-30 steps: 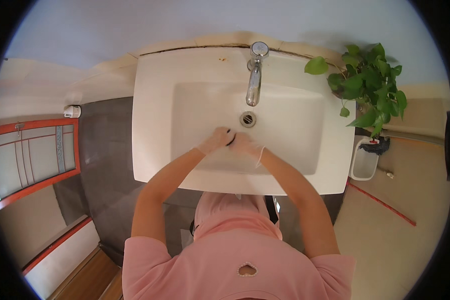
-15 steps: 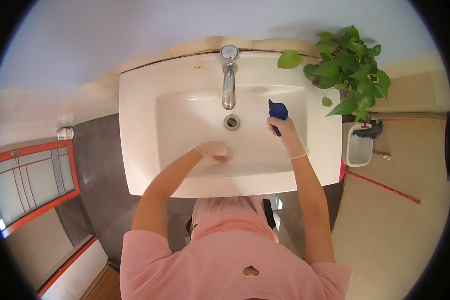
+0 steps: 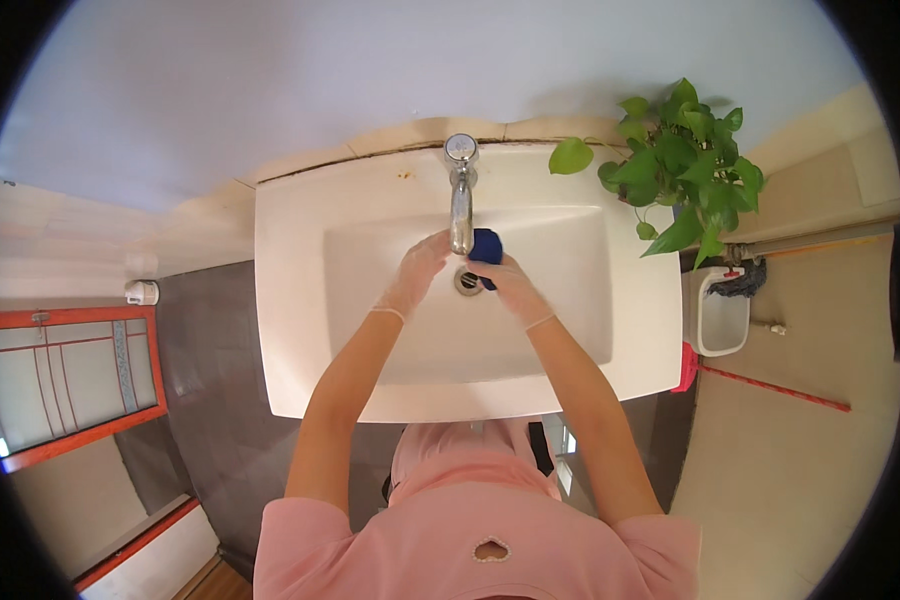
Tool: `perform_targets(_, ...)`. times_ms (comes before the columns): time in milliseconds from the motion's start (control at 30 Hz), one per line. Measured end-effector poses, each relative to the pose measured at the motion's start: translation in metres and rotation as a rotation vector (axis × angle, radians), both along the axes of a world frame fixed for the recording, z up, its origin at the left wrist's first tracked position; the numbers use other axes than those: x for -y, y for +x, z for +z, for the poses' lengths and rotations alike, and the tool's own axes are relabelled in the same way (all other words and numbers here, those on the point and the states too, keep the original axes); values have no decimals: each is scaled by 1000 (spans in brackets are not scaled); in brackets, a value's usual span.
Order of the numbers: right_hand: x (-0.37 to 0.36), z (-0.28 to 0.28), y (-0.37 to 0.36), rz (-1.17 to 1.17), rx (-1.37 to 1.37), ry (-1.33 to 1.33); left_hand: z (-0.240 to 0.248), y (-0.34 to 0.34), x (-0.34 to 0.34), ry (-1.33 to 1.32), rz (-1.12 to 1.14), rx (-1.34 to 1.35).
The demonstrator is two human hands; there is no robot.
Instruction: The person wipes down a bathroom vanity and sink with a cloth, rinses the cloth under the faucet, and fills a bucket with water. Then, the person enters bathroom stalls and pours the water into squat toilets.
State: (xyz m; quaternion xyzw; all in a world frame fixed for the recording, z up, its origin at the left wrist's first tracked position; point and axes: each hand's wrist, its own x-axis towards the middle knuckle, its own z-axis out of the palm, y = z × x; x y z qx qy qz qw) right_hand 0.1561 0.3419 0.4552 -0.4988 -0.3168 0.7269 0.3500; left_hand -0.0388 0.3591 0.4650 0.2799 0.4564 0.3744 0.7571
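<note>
Both my hands are over the white sink (image 3: pixel 370 345), in thin clear gloves. My right hand (image 3: pixel 513 287) grips a dark blue cloth (image 3: pixel 486 246), bunched up just right of the chrome faucet (image 3: pixel 461 205)'s spout. Part of the cloth hangs by the round drain (image 3: pixel 467 281), which it and the fingers partly cover. To the left of the spout is my left hand (image 3: pixel 418 274), fingers stretched toward the spout's tip and holding nothing that I can see. Whether its fingertips touch the metal or the cloth, I cannot make out.
A leafy green plant (image 3: pixel 685 165) spreads over the sink's back right corner. Beyond the right edge stand a white basin (image 3: pixel 722 325) with a dark mop head (image 3: pixel 740 280) and a red pole (image 3: pixel 775 387). A red-framed glass door (image 3: pixel 70 385) is at the left.
My right hand has carried the cloth left, from the basin's right side to the spout. My left hand has moved up from the basin's front toward the spout. The view has shifted slightly.
</note>
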Motion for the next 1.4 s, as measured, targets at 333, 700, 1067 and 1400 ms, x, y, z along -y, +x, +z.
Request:
perform_targets(333,-24,17,-38,142,-167,125,100,-10,-7,263,-3,-361)
perform_targets(700,9,61,-9,168,136,0,197,71,-104,594,-486,-1512)
perform_targets(1067,28,63,10,41,-235,-350,176,54,-104,1055,-734,-1689)
perform_targets(1400,61,69,15,-104,-425,-412,117,22,23,1608,-406,-1206)
